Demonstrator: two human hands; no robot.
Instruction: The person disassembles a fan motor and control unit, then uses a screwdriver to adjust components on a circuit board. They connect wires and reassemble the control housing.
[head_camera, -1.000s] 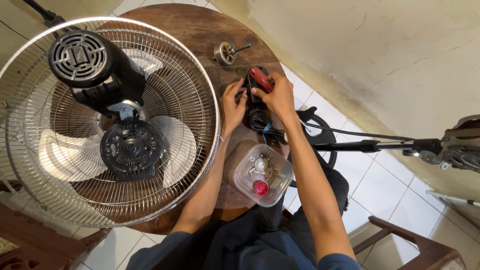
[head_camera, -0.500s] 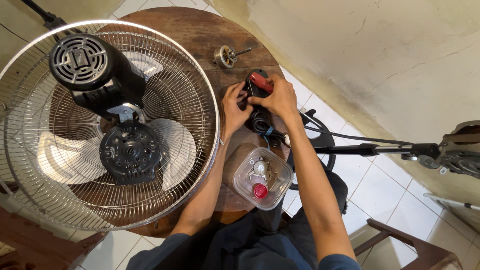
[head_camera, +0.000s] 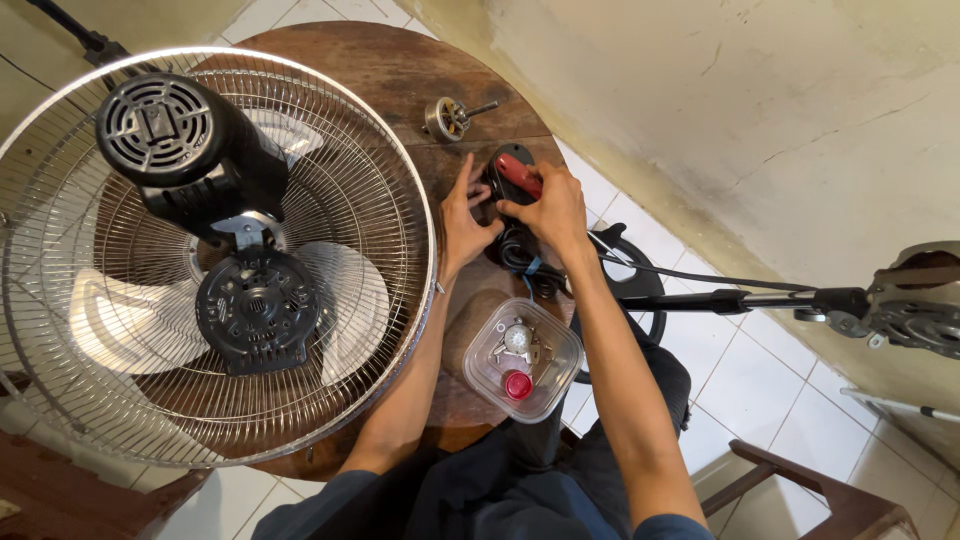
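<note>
Landmark: round wooden table. Both hands meet on a black part with a red piece, which sits on the tabletop toward the table's right edge, at about mid-depth. Right hand lies over the part from the right, fingers curled down around it, thumb against the red piece; reads as a grip. Left hand comes in from the left, fingers partly spread with tips touching the part's left side, more bracing than clamping; whether it fully grips, can't tell. A bundle of black cable tied with a blue strap lies on the table just nearer the person than the part, under the right wrist. Clear plastic container sits at the table's near right edge, between the two forearms, holding a red cap and some small metal bits. Small metal rotor with shaft lies on the table farther out than the part, apart from both hands. Fan with wire guard, pale blades and black motor housing covers the table's left half, its guard rim just beside the left forearm. Off the table's right side, over the tiled floor, a black pole runs to a metal fan base part.
</note>
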